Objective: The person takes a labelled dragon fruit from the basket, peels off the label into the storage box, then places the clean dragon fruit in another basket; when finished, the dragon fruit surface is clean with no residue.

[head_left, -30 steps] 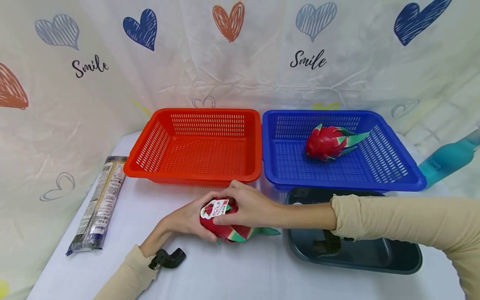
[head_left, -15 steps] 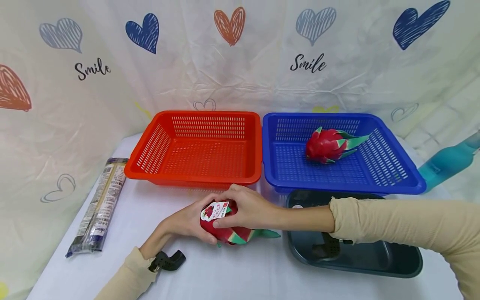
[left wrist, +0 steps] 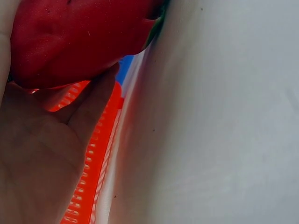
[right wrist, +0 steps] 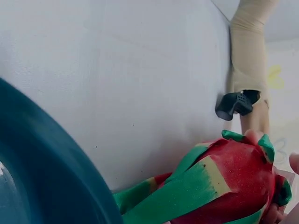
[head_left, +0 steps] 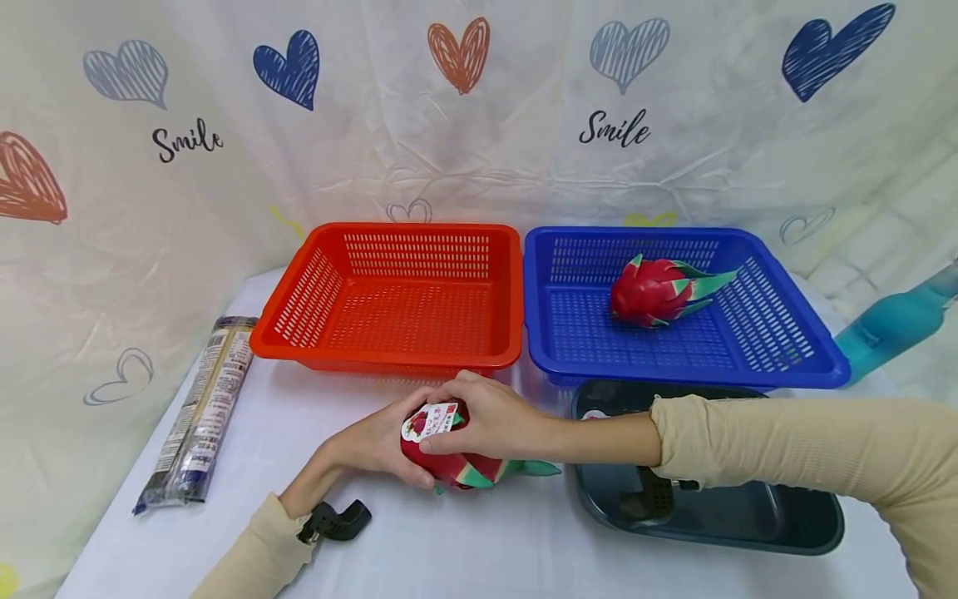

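Observation:
A red dragon fruit (head_left: 445,468) with green leaf tips lies on its side on the white cloth, its leaves pointing right. On its upper left is a white-edged label (head_left: 427,423) with a fruit picture. My left hand (head_left: 383,443) holds the fruit's left end; in the left wrist view its fingers curve beneath the red skin (left wrist: 70,42). From the right, my right hand (head_left: 497,418) grips over the top, thumb at the label's lower edge and fingers on the far side. The fruit's far side is hidden by this hand.
An orange-red basket (head_left: 389,363) stands behind the hands. Beside it, a blue basket (head_left: 688,373) holds another dragon fruit (head_left: 647,291). A dark tray (head_left: 737,528) sits under the right forearm. Bagged long packs (head_left: 202,412) lie left; a teal bottle (head_left: 894,320) stands far right.
The head view has tilted up slightly, so the scene sits a little lower. Both hands keep their hold on the dragon fruit; the right thumb has shifted slightly left along the label.

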The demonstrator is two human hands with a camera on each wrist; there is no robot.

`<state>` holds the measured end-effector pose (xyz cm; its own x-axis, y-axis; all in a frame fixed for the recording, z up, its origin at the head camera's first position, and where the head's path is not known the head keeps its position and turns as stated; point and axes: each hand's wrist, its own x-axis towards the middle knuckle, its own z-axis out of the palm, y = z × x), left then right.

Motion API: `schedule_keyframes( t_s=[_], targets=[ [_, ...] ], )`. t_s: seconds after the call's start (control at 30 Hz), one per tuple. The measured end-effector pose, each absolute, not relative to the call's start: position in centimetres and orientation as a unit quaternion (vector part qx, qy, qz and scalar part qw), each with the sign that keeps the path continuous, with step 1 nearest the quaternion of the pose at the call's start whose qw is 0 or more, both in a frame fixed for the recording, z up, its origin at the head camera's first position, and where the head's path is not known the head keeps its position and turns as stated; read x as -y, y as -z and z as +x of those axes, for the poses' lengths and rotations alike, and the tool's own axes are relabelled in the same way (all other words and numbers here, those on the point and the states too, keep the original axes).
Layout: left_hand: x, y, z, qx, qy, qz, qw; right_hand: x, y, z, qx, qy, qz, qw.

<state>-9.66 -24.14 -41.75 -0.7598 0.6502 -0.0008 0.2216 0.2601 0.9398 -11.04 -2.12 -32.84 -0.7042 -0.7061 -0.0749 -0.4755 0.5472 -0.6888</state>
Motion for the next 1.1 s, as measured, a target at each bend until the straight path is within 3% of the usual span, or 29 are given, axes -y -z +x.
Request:
schedule_keyframes(
  t_s=[1.1],
  targets=[
    [23.95,41.1,-9.43,-0.76,-0.54,0.29,0.218,2.7,32.58,-10.88,-0.849,0.426,-0.215,0.227]
  ],
)
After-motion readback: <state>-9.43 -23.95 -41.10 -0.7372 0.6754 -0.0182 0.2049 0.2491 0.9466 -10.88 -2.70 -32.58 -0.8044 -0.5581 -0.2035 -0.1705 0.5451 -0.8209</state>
